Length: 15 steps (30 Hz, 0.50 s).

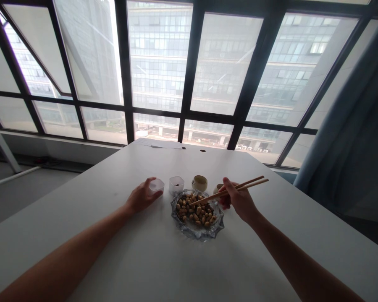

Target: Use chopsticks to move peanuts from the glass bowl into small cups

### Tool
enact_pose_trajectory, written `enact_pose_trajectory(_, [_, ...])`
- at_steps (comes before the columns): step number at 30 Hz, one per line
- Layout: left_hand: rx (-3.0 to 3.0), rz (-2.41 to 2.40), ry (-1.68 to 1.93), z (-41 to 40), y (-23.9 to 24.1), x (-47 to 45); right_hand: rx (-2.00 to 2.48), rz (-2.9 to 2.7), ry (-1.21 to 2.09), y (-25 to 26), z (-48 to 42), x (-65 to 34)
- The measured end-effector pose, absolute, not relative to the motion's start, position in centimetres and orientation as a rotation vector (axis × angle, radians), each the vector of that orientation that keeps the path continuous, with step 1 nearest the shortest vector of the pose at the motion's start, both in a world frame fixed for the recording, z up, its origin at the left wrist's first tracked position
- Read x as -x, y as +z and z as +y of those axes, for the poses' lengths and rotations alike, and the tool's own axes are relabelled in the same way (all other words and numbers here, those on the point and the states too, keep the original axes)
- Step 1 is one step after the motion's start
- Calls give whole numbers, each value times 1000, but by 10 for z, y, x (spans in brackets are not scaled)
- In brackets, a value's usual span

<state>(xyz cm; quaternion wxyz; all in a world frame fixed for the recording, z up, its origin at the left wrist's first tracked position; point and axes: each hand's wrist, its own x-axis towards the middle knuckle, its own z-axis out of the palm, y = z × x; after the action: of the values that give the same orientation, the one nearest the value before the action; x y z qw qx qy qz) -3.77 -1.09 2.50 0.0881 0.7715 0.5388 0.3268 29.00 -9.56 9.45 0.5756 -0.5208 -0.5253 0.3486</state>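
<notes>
My left hand (143,195) is curled around a small clear plastic cup (158,185) standing on the table. In my right hand (237,199) is a pair of wooden chopsticks (244,185), their tips pointing left over a scalloped glass dish (199,233). Brown nuts that look like pistachios or peanuts (199,210) fill the dish. A second clear plastic cup (177,185) with a few dark bits inside stands just behind it. To the right is a tan cup (199,183) with dark writing. Another tan cup (218,188) is partly hidden by my right hand.
The white table (164,268) runs toward tall windows with dark frames. White paper (166,144) and two dark round holes are at its far end. A blue-grey curtain (349,126) hangs at the right, and a white metal frame (4,144) stands at the left.
</notes>
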Motion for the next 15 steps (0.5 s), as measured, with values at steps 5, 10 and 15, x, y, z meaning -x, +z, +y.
enact_pose_trajectory(5, [-2285, 1605, 983, -10, 24, 39, 1128, -1035, 896, 91, -83, -305])
enact_pose_trajectory(10, [-2298, 1605, 955, -9, 23, 39, 1140, -989, 814, 92, -84, -303])
enact_pose_trajectory(15, [-2294, 1624, 960, -10, 24, 38, 1153, -1445, 470, 97, -104, -300])
